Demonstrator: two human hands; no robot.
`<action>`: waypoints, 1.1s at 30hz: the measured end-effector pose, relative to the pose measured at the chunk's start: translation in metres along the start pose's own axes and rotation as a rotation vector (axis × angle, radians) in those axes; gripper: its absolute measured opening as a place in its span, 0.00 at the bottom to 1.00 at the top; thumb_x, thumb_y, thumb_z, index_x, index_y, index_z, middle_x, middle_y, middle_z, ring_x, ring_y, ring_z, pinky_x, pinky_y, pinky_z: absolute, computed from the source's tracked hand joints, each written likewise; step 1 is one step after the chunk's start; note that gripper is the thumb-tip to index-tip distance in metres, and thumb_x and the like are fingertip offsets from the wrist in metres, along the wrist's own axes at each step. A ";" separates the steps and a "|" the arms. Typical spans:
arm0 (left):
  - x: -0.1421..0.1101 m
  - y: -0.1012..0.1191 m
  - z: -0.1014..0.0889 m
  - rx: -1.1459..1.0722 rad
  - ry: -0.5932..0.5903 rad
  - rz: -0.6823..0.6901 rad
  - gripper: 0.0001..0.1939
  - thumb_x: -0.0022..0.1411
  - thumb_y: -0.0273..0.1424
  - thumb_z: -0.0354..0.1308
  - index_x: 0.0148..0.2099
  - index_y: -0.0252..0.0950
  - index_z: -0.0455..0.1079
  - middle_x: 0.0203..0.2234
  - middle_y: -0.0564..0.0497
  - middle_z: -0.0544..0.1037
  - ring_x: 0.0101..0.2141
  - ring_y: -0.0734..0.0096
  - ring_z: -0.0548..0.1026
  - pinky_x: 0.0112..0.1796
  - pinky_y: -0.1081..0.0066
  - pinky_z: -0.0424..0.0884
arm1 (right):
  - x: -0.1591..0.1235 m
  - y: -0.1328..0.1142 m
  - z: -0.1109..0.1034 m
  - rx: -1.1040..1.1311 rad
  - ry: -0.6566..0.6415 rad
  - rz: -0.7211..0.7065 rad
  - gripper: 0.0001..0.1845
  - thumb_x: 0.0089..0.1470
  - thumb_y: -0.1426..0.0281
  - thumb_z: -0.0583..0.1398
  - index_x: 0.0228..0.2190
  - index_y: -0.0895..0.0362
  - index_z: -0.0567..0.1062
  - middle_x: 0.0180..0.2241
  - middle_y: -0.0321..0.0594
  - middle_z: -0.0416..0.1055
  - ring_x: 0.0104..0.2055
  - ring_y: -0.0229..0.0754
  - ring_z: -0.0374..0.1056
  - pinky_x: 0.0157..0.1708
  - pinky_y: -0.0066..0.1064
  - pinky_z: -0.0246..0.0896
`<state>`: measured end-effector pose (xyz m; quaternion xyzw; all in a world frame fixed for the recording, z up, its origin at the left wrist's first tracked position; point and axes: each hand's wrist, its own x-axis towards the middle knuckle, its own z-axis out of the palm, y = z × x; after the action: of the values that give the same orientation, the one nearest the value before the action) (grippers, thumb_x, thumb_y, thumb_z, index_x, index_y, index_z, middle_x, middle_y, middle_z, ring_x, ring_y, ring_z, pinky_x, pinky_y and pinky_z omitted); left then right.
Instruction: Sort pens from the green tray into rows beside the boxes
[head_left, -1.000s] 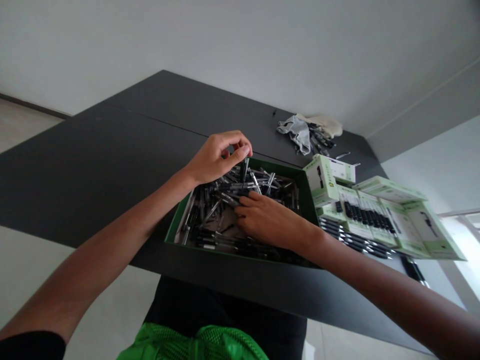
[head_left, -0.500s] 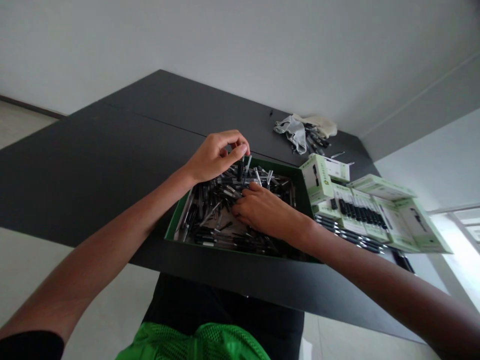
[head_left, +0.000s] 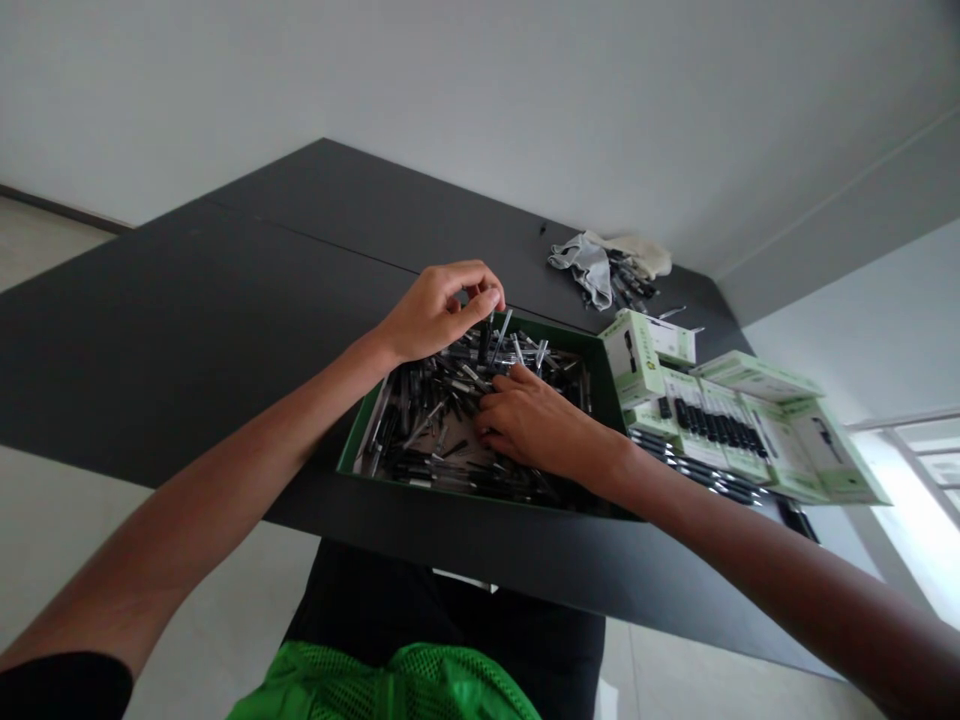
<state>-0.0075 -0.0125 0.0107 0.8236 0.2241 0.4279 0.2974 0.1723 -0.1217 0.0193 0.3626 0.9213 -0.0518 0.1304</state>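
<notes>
My left hand [head_left: 448, 312] is closed over the far side of a green-rimmed box [head_left: 612, 390], thumb and fingers pinching at least one black pen [head_left: 486, 342] that hangs upright below them. A clear tube-like piece [head_left: 502, 335] stands tilted close by. Inside the box lies a jumbled heap of black and clear pens and pen parts [head_left: 420, 420]. Down in the heap, my right hand [head_left: 538, 425] has its fingers curled in among the pens. Its fingertips are partly hidden, so what they grip does not show.
Right of the box are a light green pen carton [head_left: 631, 355], an open carton [head_left: 832, 450] with a row of black pens [head_left: 720, 430], and stacked pens [head_left: 705, 478]. Grey and cream cloths [head_left: 589, 265] lie over more pens at the back of the dark table [head_left: 187, 300].
My right hand has shifted slightly among the pens, with its fingers staying in the heap. My left hand stays in place with the pen. The view has turned slightly.
</notes>
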 end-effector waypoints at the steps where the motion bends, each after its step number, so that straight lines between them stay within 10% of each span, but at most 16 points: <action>1: 0.000 0.000 0.000 0.000 0.000 -0.001 0.19 0.73 0.42 0.53 0.38 0.35 0.77 0.35 0.46 0.82 0.35 0.71 0.77 0.27 0.76 0.66 | -0.001 0.000 0.000 0.006 0.001 0.000 0.11 0.67 0.71 0.61 0.37 0.55 0.85 0.39 0.41 0.82 0.47 0.50 0.69 0.49 0.41 0.48; 16: -0.001 -0.002 0.001 -0.009 0.004 0.008 0.20 0.73 0.44 0.54 0.38 0.34 0.77 0.34 0.46 0.82 0.35 0.70 0.77 0.27 0.77 0.65 | 0.015 -0.004 0.012 -0.082 0.141 0.097 0.12 0.69 0.75 0.58 0.39 0.56 0.83 0.32 0.43 0.81 0.40 0.47 0.74 0.48 0.38 0.51; 33: 0.000 -0.001 0.000 -0.001 0.010 0.003 0.20 0.73 0.44 0.54 0.38 0.35 0.77 0.35 0.46 0.82 0.35 0.70 0.78 0.27 0.76 0.66 | 0.036 -0.005 0.013 -0.177 0.175 -0.054 0.23 0.74 0.74 0.50 0.63 0.57 0.74 0.36 0.45 0.84 0.37 0.46 0.79 0.49 0.39 0.61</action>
<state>-0.0078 -0.0118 0.0100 0.8215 0.2240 0.4328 0.2960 0.1459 -0.1040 -0.0033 0.3280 0.9396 0.0580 0.0793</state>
